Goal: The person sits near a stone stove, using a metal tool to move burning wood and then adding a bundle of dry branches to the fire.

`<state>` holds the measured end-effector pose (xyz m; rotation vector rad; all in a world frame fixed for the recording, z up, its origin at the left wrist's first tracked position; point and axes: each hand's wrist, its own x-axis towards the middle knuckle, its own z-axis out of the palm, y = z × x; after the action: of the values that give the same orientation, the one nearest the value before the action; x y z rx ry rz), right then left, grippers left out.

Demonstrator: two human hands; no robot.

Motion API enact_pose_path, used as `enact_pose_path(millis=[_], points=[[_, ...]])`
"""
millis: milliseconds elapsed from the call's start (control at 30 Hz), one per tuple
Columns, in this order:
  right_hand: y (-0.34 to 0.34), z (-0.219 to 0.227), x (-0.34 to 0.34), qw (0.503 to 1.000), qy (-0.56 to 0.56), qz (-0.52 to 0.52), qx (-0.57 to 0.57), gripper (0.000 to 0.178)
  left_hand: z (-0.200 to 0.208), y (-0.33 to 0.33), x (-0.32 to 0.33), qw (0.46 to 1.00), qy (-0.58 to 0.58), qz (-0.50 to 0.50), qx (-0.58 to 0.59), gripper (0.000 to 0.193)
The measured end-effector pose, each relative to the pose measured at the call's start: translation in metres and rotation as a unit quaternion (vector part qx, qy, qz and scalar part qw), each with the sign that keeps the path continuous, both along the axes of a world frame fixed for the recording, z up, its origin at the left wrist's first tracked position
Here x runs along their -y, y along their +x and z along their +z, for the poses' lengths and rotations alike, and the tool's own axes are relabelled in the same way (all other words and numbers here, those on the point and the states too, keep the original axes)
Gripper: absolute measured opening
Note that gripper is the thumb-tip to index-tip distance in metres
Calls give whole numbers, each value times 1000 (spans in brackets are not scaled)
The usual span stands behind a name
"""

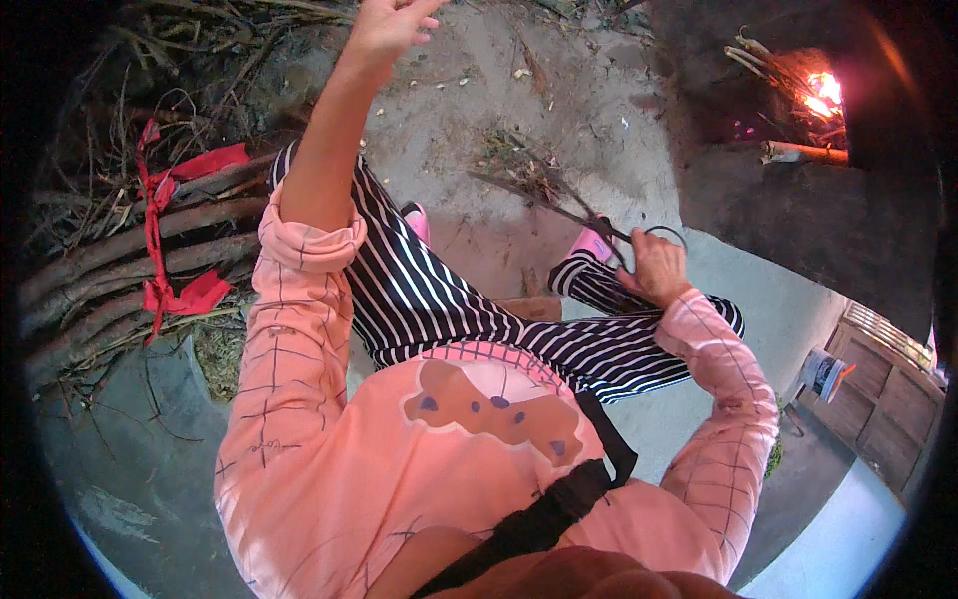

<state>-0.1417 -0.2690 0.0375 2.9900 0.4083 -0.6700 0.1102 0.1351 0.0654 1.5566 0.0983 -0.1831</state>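
- Head view, centre right: the right hand (656,268) has its fingers wrapped around the ring-handled end of a pair of dark metal fire tongs (595,222), near the right knee.
- The fire tongs reach from that hand toward the upper centre of the frame, their two long arms spread apart at the far end.
- Around the far end of the arms, a small heap of dry twigs and leaves (521,160) lies on the earthen floor (599,110); whether the arms grip any of it cannot be told.
- Top edge, left of centre: the left hand (387,35) is raised on an outstretched arm, partly cut off by the frame; whether it holds anything cannot be told.
- Upper left: loose brushwood (225,30) is piled up.
- Left: thick branches (215,217) lie side by side, a red cloth strip (157,245) across them.
- Upper right: flames (823,95) burn in the opening of a dark stove (798,220), with thin sticks (763,60) poking out.
- Right edge: a small tub (823,375) stands before a wooden cabinet (888,404).
- Centre: pink shoes (589,245) show beyond black-and-white striped trousers (429,290).
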Motion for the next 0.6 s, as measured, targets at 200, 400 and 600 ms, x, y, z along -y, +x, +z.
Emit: enact_pose_path(millis=[200, 400, 600], points=[[-9, 29, 28, 989, -79, -104, -73, 53, 3, 2, -7, 998, 59, -7, 21, 21], [-26, 42, 18, 981, -51, -96, -163, 44, -7, 9, 4, 999, 19, -8, 36, 21], [-46, 21, 20, 971, 113, -146, -150, 24, 6, 9, 17, 997, 65, -25, 16, 25]])
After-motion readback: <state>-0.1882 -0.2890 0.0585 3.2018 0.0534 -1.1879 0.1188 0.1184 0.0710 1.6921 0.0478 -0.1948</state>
